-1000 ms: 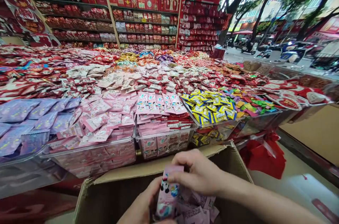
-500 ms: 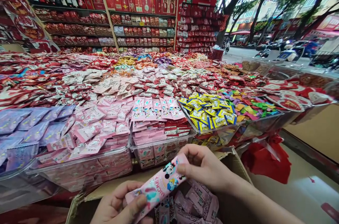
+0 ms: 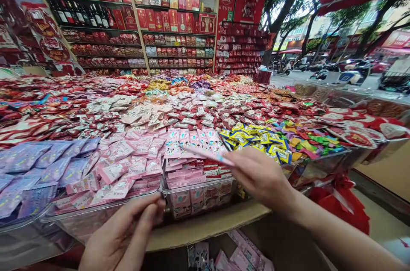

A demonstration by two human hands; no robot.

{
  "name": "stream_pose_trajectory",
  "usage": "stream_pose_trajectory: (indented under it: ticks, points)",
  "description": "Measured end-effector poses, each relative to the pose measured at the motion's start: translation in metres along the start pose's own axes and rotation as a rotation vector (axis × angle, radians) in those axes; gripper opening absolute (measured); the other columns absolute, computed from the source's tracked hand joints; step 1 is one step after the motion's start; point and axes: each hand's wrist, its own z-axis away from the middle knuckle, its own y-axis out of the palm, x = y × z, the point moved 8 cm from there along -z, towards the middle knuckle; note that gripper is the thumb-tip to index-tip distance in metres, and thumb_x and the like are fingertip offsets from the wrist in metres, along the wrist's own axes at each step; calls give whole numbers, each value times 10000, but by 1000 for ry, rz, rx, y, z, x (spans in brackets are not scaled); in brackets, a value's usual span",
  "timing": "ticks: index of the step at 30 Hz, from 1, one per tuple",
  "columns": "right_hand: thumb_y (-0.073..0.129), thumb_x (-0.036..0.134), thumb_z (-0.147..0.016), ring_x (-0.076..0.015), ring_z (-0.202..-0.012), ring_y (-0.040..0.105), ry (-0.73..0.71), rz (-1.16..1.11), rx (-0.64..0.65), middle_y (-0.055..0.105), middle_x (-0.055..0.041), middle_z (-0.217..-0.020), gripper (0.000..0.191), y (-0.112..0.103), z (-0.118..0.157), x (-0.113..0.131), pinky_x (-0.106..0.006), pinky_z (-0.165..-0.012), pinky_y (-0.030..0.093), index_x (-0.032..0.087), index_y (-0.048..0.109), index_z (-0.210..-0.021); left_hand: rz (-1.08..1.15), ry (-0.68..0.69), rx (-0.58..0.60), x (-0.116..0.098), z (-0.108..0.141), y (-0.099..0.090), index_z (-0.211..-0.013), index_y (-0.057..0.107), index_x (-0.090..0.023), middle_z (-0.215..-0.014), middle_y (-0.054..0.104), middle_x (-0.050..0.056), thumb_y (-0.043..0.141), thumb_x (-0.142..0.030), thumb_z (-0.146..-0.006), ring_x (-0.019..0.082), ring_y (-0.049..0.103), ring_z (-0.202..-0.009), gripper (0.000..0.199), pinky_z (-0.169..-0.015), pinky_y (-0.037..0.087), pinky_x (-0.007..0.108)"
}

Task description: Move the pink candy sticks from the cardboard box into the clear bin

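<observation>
My right hand (image 3: 259, 175) grips one end of a slim pink packet (image 3: 208, 155), seen nearly edge-on and blurred, over a clear bin (image 3: 200, 185) of similar pink cartoon packets. At the lower left, my left hand (image 3: 124, 232) has its fingers bent together in front of the bin of small pink sachets (image 3: 118, 168); whether anything is between them is hidden. Below both hands is an open cardboard box (image 3: 208, 228) with several pink packets (image 3: 245, 254) inside.
Blue-purple sachets (image 3: 41, 168) fill the left bin, yellow sweets (image 3: 259, 138) the one at right. Heaps of red packets spread behind. A red bag (image 3: 344, 207) hangs at right. Shelves of red boxes (image 3: 173, 19) and a street stand beyond.
My left hand has let go of the pink packet and moved left. My right hand has carried it up over the bin, turning it edge-on. The view has tilted up a little.
</observation>
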Motion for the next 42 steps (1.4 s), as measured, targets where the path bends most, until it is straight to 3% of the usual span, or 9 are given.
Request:
stream_pose_trajectory:
  ticks: [2,3,5,8,12,17,27,35,42]
  points:
    - [415,140,-846,-171,-802,532,89,169,48,619,-110,-869,232,18,-21,-21,-297,-712,433,96,570,-1013,-320,397,107,-29,-24,17,-1016,617,-220,-1121,615,60,521,-334,-784,235,544,-1044,275,-924,415,373]
    - [395,137,-850,-183,-806,525,105,244,100,613,-115,-864,239,31,-31,-27,-303,-715,425,88,573,-1003,-429,487,127,-34,-36,26,-1085,583,-187,-1229,543,85,459,-319,-822,244,467,-1141,320,-973,362,404]
    - [364,113,-849,-202,-819,507,98,354,221,600,-119,-864,251,58,-48,-34,-309,-719,408,81,570,-989,-621,538,214,-33,-61,50,-1194,506,-148,-1335,434,105,365,-324,-864,263,337,-1244,400,-1010,293,455]
    - [364,87,-834,-212,-828,488,96,419,351,585,-115,-869,229,91,-61,-38,-310,-715,387,104,572,-928,-792,474,305,-21,-86,75,-1284,404,-173,-1381,362,94,321,-371,-878,297,262,-1276,460,-1000,272,510]
    - [441,174,-822,-203,-857,476,156,334,404,579,-85,-896,176,109,-56,-41,-306,-740,371,154,567,-944,-843,411,362,-5,-90,85,-1294,392,-198,-1362,396,80,282,-381,-889,286,289,-1265,458,-1009,266,490]
    - [460,365,-830,-197,-955,444,173,157,391,573,-58,-979,256,110,-43,-38,-333,-817,330,207,558,-1006,-795,357,411,6,-85,84,-1293,394,-191,-1369,380,99,240,-450,-884,283,273,-1273,508,-1021,248,489]
    - [495,301,-818,-194,-933,479,221,22,322,581,-47,-987,175,113,-38,-38,-374,-853,289,214,576,-947,-772,273,439,8,-85,83,-1306,376,-210,-1404,307,94,234,-544,-848,329,222,-1283,584,-1008,256,523]
    - [510,298,-808,-206,-978,478,243,19,289,557,-64,-1071,231,110,-35,-39,-416,-895,275,227,558,-1023,-757,231,459,6,-84,83,-1324,335,-218,-1417,264,87,255,-568,-831,333,173,-1296,610,-1020,218,533]
    - [529,288,-792,-227,-1065,433,244,-1,235,540,-63,-1124,253,108,-34,-39,-423,-915,302,226,557,-1035,-759,247,380,5,-85,79,-1331,317,-230,-1432,217,124,289,-569,-825,311,185,-1297,610,-1017,245,504]
